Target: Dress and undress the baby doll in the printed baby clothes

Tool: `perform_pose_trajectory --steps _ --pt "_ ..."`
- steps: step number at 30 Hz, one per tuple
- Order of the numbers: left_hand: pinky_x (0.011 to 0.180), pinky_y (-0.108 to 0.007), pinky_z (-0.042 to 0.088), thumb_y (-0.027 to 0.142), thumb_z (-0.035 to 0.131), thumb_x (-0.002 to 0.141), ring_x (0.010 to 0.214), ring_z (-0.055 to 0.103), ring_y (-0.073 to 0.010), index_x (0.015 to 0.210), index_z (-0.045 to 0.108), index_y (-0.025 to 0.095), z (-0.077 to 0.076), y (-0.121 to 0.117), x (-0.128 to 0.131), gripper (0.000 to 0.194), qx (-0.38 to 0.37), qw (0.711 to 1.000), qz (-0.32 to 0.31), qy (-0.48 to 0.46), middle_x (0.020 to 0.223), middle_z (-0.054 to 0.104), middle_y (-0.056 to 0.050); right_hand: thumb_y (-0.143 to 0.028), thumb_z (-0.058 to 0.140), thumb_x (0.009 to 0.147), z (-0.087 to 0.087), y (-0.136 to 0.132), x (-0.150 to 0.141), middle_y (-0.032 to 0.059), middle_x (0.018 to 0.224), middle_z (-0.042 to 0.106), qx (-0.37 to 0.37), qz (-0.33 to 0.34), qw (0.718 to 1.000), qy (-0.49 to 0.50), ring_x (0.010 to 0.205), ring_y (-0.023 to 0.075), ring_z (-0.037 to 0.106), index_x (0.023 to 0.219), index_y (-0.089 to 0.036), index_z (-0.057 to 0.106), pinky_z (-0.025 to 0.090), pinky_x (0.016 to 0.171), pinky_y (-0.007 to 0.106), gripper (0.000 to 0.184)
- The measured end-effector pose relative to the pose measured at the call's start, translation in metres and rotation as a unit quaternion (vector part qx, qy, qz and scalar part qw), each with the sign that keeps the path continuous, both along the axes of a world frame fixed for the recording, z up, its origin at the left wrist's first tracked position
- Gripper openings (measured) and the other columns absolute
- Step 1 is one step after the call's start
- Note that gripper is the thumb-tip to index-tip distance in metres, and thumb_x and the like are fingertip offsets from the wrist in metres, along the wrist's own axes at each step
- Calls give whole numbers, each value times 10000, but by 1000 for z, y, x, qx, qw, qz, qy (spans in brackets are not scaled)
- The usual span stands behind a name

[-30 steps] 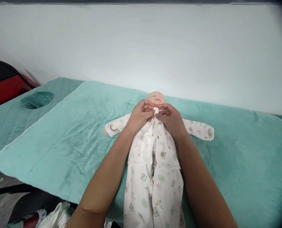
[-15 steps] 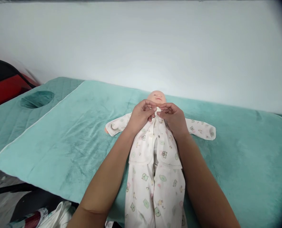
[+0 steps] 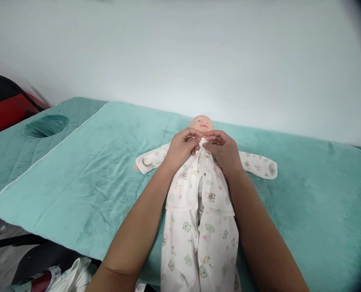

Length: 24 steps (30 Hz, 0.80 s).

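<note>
A baby doll lies on its back, head toward the wall and sleeves spread to both sides. It wears a white patterned jacket and matching trousers. At the jacket's neck, my left hand pinches the collar from the left. My right hand pinches the collar's other side, its fingertips close to the left ones. White cloth of the collar shows between the two hands. Below the chest the jacket's front edges part in a narrow gap. My fingers partly hide the neckline and the doll's chin.
A teal cover is spread over the bed, which has a round face hole at its left end. A white wall runs behind. A red and black chair stands far left; a black seat with cloths is below the bed's front edge.
Both hands stay at the collar with almost the same grip. The whole view has shifted very slightly; the doll and clothing otherwise lie as before.
</note>
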<state>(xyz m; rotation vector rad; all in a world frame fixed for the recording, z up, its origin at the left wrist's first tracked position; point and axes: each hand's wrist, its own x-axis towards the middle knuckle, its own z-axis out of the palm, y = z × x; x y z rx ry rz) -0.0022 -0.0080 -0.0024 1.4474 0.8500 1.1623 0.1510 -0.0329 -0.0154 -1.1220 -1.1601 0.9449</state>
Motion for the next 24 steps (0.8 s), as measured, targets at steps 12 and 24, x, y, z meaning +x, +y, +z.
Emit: perform_pose_trajectory --steps 12,24 --pt "491 -198 404 271 684 812 488 491 -66 951 709 168 0 3 -2 174 -24 1000 -18 6 653 608 5 -239 703 710 1 -1 -1 1 881 623 3 -7 1000 1 812 151 574 902 -230 651 477 746 288 199" --pt "489 -211 370 314 666 830 506 465 -79 886 689 198 6 -3 -8 131 -26 999 -30 -21 638 576 10 -427 617 849 11 -16 -5 -35 689 539 6 -144 988 -53 566 123 443 897 -250 575 362 552 273 188"
